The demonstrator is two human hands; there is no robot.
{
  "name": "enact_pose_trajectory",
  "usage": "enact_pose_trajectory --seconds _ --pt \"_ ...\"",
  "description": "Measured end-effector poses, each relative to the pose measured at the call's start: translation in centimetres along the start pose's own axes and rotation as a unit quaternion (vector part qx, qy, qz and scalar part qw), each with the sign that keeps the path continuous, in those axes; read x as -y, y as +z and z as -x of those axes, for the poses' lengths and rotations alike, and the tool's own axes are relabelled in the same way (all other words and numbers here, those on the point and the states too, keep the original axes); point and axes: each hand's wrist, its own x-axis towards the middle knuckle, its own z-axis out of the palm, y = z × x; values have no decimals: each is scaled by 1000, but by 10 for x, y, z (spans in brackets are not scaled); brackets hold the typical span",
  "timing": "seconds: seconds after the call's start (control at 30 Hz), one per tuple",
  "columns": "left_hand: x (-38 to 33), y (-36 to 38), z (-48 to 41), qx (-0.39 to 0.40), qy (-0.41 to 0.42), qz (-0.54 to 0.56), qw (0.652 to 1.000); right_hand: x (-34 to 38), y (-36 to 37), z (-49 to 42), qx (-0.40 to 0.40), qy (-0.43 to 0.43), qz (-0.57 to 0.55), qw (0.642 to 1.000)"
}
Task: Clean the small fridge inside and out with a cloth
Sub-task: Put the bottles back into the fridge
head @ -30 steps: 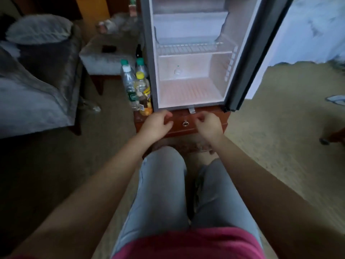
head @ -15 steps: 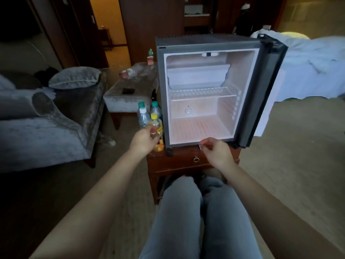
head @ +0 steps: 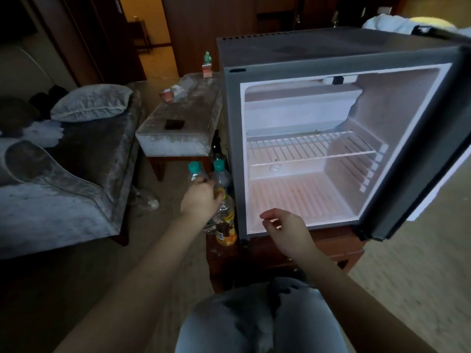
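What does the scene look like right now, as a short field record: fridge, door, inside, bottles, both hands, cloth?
fridge: on a wooden stand, lit inside
door: open, swung to the right
inside: wire shelf in place, no food seen
bottles: cluster standing just left of the fridge
left hand: fingers curled at the yellow-capped bottle's top; grip unclear
right hand: loosely curled, holding nothing, before the fridge's lower front edge
cloth: none in view

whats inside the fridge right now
The fridge holds a wire shelf and a closed freezer box at the top; no food shows. The box's inside is hidden, and the right hand covers part of the floor's front edge.
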Motion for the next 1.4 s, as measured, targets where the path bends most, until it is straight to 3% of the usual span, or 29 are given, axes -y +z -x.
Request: enact_pose_trajectory --seconds 0.37,0.5,0.73,0.87,1.03,1.2,1.4 --pt "-6 3 7 43 -3 -43 998 -9 -7 -1 29 12 -10 999" --pt "-17 -11 30 24 8 -41 999 -5 -21 12 16 -3 -15 1000" --pt "-63 -65 58 -9 123 -28 992 8 -25 42 26 -62 -71 995" --pt "-86 -67 59 -3 184 65 981 7 -29 46 12 -98 -115 989" --pt "-88 -40 48 7 163 152 975 -7 -34 27 -49 -73 -19 996" --pt "-51 -20 37 49 98 86 990 -22 -30 -18 -49 58 -15 997" --pt "-12 -17 22 59 75 51 994 -32 -5 -84 -20 104 10 994"
